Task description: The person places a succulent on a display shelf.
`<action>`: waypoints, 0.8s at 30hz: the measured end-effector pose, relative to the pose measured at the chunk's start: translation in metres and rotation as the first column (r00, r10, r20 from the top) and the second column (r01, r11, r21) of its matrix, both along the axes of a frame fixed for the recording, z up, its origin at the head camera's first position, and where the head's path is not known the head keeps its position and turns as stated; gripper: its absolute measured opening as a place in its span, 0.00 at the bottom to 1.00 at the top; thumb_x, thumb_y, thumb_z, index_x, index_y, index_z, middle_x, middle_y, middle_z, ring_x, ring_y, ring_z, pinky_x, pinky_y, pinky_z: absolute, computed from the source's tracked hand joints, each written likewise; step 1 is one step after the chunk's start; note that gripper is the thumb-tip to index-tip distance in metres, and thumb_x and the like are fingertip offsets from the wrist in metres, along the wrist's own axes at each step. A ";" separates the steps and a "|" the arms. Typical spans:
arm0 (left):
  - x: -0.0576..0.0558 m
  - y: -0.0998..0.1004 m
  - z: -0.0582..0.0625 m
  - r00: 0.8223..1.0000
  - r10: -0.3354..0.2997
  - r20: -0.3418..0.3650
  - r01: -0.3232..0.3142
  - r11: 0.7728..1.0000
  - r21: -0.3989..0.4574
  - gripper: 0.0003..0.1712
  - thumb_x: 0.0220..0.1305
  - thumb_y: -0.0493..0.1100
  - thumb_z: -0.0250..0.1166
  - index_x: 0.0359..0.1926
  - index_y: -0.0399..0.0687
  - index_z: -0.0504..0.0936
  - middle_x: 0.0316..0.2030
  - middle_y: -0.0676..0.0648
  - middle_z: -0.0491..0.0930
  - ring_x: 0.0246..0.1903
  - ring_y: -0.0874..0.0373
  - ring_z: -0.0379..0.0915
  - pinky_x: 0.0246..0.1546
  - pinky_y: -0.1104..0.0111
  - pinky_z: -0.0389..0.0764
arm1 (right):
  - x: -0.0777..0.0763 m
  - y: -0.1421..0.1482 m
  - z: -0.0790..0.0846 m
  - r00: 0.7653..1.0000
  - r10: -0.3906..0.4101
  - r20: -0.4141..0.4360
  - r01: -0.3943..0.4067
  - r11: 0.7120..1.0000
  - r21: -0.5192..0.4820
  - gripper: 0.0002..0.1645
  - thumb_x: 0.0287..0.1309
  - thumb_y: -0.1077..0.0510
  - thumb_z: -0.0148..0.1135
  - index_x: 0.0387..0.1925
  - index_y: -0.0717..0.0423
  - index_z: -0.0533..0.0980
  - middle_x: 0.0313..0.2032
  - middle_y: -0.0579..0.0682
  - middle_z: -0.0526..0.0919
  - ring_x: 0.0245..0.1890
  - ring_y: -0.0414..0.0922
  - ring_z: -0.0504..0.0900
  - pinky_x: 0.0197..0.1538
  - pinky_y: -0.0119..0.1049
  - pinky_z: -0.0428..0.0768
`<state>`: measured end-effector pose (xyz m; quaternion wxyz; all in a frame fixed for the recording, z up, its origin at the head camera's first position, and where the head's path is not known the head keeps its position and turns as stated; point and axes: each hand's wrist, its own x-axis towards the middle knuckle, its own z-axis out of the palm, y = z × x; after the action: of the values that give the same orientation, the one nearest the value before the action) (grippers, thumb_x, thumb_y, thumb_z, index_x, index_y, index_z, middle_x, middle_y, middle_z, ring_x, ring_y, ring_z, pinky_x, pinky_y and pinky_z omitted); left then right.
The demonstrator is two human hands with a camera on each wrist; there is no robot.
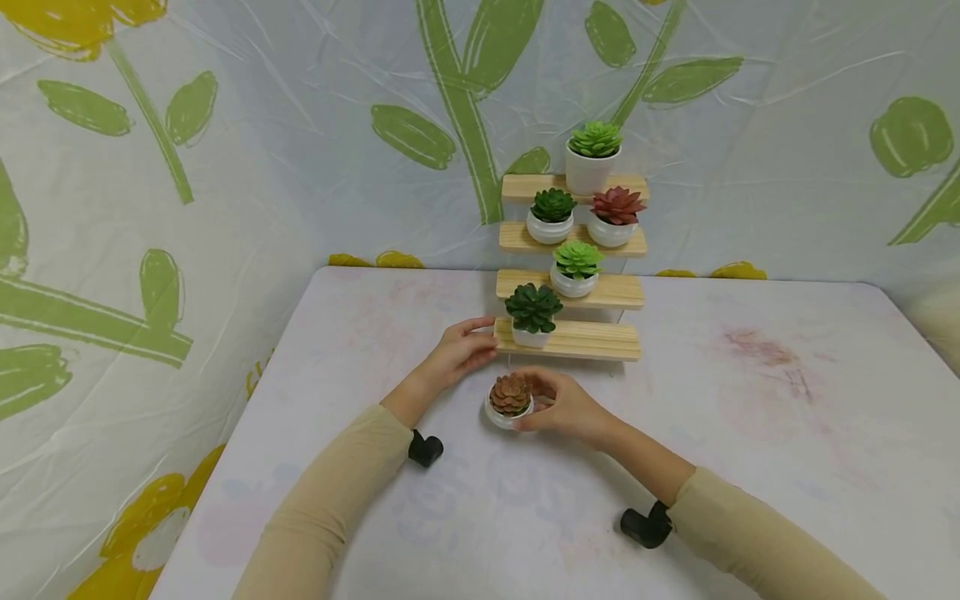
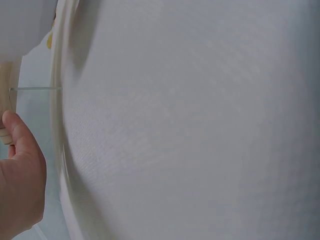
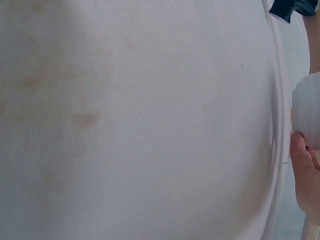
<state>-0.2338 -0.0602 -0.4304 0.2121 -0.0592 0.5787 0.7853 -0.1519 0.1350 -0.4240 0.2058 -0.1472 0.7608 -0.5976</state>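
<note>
My right hand (image 1: 567,408) grips a round white pot with a reddish-brown succulent (image 1: 511,394), in front of the wooden tiered stand. In the right wrist view, the thumb and fingers are against the side of that white pot (image 3: 306,112). At the left end of the stand's lowest board (image 1: 592,340), my left hand (image 1: 452,357) pinches the wood between thumb and fingers. The left wrist view shows this hand (image 2: 22,175) on the board's end, partly cut off. A dark green succulent (image 1: 533,308) in a white pot stands on the lowest board, near my left fingers.
Higher boards bear a light green succulent (image 1: 577,260), a dark green one (image 1: 552,205), a red one (image 1: 617,206) and a bright green one (image 1: 595,140) on top. The white tabletop (image 1: 750,467) meets a flower-patterned curtain (image 1: 300,125) behind.
</note>
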 end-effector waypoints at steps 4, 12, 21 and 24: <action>-0.001 0.000 0.001 1.000 0.002 0.007 -0.002 1.000 -0.003 0.27 0.61 0.27 0.57 0.62 0.39 0.68 0.39 0.43 0.77 0.27 0.63 0.76 0.28 0.77 0.79 | 0.000 0.008 0.002 1.000 -0.011 0.003 0.011 1.000 -0.002 0.41 0.41 0.63 0.75 0.60 0.60 0.68 0.50 0.53 0.75 0.51 0.49 0.72 0.52 0.41 0.74; -0.001 0.000 0.002 1.000 0.007 0.013 -0.007 1.000 -0.008 0.27 0.61 0.27 0.57 0.62 0.39 0.68 0.40 0.42 0.77 0.26 0.63 0.76 0.28 0.77 0.78 | 0.003 0.026 0.005 0.999 -0.036 -0.001 0.036 0.999 -0.001 0.40 0.42 0.63 0.74 0.58 0.61 0.67 0.48 0.53 0.76 0.49 0.47 0.73 0.51 0.37 0.74; 0.000 0.000 0.001 1.000 -0.004 0.010 0.004 1.000 -0.001 0.27 0.62 0.27 0.57 0.63 0.39 0.68 0.39 0.43 0.76 0.26 0.63 0.76 0.28 0.77 0.79 | 0.006 0.045 0.015 0.996 -0.085 -0.005 0.085 0.996 0.013 0.40 0.44 0.63 0.73 0.59 0.64 0.65 0.51 0.56 0.74 0.51 0.46 0.73 0.50 0.33 0.75; 0.000 0.000 0.001 1.000 -0.006 0.012 0.006 1.000 -0.003 0.27 0.62 0.27 0.57 0.63 0.39 0.68 0.40 0.43 0.76 0.27 0.63 0.76 0.28 0.77 0.79 | 0.005 0.052 0.017 0.995 -0.098 -0.016 0.098 0.995 0.013 0.40 0.45 0.64 0.72 0.60 0.64 0.65 0.53 0.58 0.73 0.53 0.48 0.72 0.52 0.33 0.75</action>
<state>-0.2341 -0.0604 -0.4296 0.2179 -0.0622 0.5788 0.7834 -0.1469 0.1866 -0.4066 0.1713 -0.1127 0.7728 -0.6005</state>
